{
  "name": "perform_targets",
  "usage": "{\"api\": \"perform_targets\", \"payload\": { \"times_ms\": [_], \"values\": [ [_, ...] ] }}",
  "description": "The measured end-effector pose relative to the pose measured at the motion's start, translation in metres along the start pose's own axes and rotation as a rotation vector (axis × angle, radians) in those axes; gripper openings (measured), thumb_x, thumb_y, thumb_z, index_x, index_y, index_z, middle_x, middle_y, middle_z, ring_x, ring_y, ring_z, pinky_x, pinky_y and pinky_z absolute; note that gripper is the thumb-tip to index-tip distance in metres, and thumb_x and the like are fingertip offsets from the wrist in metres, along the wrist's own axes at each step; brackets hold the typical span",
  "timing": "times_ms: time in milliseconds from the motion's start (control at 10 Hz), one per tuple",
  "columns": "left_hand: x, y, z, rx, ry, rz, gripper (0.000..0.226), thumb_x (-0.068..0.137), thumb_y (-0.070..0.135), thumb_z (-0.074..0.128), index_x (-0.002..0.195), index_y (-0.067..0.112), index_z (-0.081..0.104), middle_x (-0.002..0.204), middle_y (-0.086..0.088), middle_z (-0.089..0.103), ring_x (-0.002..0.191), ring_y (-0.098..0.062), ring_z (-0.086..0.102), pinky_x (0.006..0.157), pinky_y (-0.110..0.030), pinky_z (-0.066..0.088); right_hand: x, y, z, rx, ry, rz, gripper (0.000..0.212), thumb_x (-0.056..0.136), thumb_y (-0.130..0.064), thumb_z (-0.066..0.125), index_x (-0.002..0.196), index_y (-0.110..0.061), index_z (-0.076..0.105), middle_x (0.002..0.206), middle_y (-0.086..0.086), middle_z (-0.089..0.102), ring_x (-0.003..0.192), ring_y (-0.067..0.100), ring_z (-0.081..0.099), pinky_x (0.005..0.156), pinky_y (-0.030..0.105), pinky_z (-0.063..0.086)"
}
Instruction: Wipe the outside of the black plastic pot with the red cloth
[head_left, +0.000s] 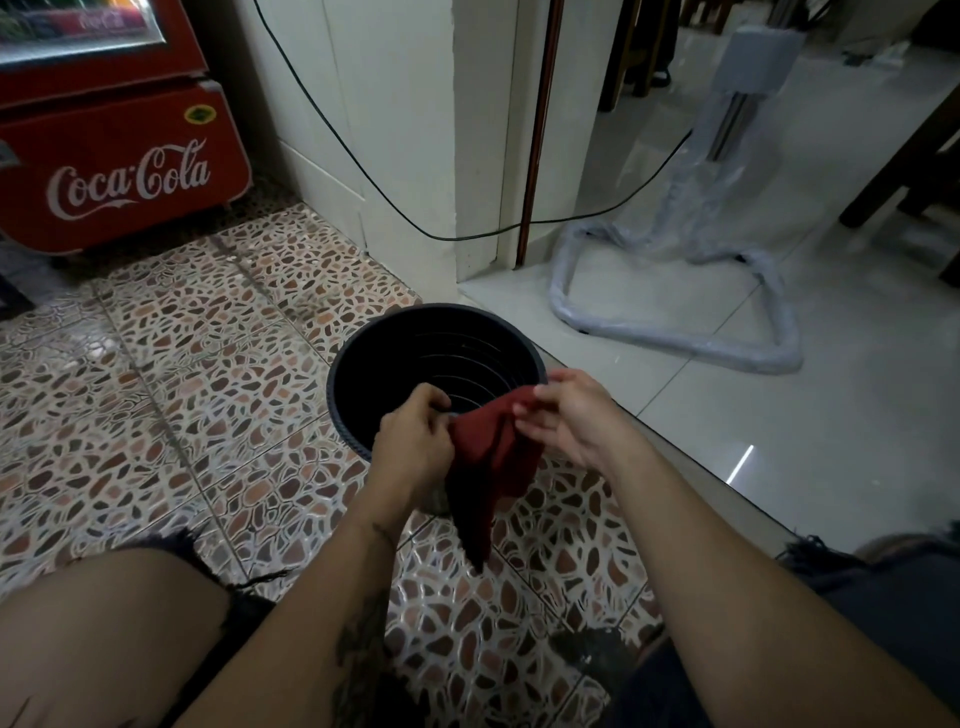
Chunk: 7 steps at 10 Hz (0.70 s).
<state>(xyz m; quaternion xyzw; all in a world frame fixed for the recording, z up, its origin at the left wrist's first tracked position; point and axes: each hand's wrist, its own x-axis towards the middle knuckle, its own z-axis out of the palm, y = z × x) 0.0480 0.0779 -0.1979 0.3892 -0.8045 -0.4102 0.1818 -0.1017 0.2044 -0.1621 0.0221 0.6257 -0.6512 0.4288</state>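
Head view: the black plastic pot (363, 338) stands upright on the patterned floor (208, 364), mouth up, directly beyond both hands; the left hand (413, 441) curls its grip round the left edge of the red cloth (488, 452); the right hand (566, 421) pinches the upper right corner beside the near rim; the cloth hangs, long axis vertical, before the pot's near outer wall; contact cannot be confirmed; the left hand sits lower, probably nearer that wall.

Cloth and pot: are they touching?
Cannot tell. In the head view the cloth, held by the left hand and right hand, hangs across the near rim of the pot; any gap behind it is hidden.
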Motion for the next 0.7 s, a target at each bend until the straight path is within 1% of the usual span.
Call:
{"api": "perform_targets", "payload": {
  "times_ms": [100,200,300,400,500,600,700],
  "values": [
    [-0.002,-0.002,0.006,0.181,0.09,0.184,0.018,0.087,0.019,0.054,0.103,0.026,0.057,0.104,0.003,0.057,0.096,-0.019,0.054,0.086,-0.038,0.046,0.005,0.014,-0.012,0.175,-0.022,-0.074,0.054,0.096,0.012,0.042,0.138,-0.021,0.043,0.124,0.015,0.061,0.108,0.029,0.07,0.09,0.044,0.059],
    [-0.018,0.006,0.025,0.447,-0.067,0.399,0.022,0.083,0.034,0.051,0.104,0.03,0.058,0.105,0.006,0.052,0.097,-0.019,0.048,0.083,-0.039,0.042,0.001,0.042,-0.016,-0.515,0.207,-0.382,0.043,0.091,0.005,0.05,0.114,-0.029,0.06,0.112,-0.004,0.067,0.108,0.017,0.065,0.091,0.032,0.053],
    [-0.025,0.002,0.033,0.566,-0.176,0.371,0.033,0.081,0.041,0.05,0.112,0.031,0.057,0.11,0.006,0.051,0.1,-0.02,0.049,0.084,-0.04,0.04,0.0,0.06,-0.017,-1.014,0.172,-0.613,0.035,0.087,-0.008,0.054,0.111,-0.033,0.064,0.112,-0.012,0.06,0.112,0.014,0.055,0.097,0.033,0.047],
    [-0.028,-0.007,0.035,0.608,-0.238,0.288,0.037,0.082,0.039,0.052,0.117,0.029,0.055,0.112,0.005,0.055,0.102,-0.022,0.055,0.084,-0.041,0.041,-0.001,0.073,-0.02,-1.336,0.102,-0.714,0.042,0.085,-0.02,0.057,0.125,-0.03,0.061,0.128,-0.011,0.05,0.125,0.016,0.043,0.108,0.039,0.041],
    [-0.019,-0.011,0.032,0.645,-0.18,0.295,0.028,0.087,0.029,0.053,0.114,0.026,0.059,0.106,0.004,0.061,0.098,-0.023,0.061,0.081,-0.039,0.042,-0.001,0.073,-0.02,-1.497,0.02,-0.666,0.06,0.088,-0.02,0.055,0.147,-0.023,0.045,0.154,-0.003,0.034,0.146,0.021,0.022,0.119,0.046,0.03],
    [-0.019,-0.008,0.032,0.655,-0.164,0.306,0.025,0.088,0.028,0.052,0.112,0.025,0.06,0.104,0.003,0.062,0.096,-0.023,0.061,0.079,-0.038,0.042,0.001,0.063,-0.013,-1.563,-0.066,-0.606,0.066,0.089,-0.018,0.055,0.152,-0.021,0.036,0.161,0.0,0.025,0.151,0.023,0.011,0.123,0.046,0.022],
    [-0.004,0.0,0.018,0.625,-0.167,0.339,0.023,0.087,0.035,0.052,0.105,0.025,0.062,0.103,0.002,0.065,0.093,-0.024,0.062,0.075,-0.036,0.044,0.01,0.023,0.0,-1.654,-0.175,-0.495,0.065,0.086,-0.022,0.058,0.149,-0.021,0.043,0.16,0.004,0.03,0.148,0.026,0.02,0.12,0.047,0.028]
  ]
}}
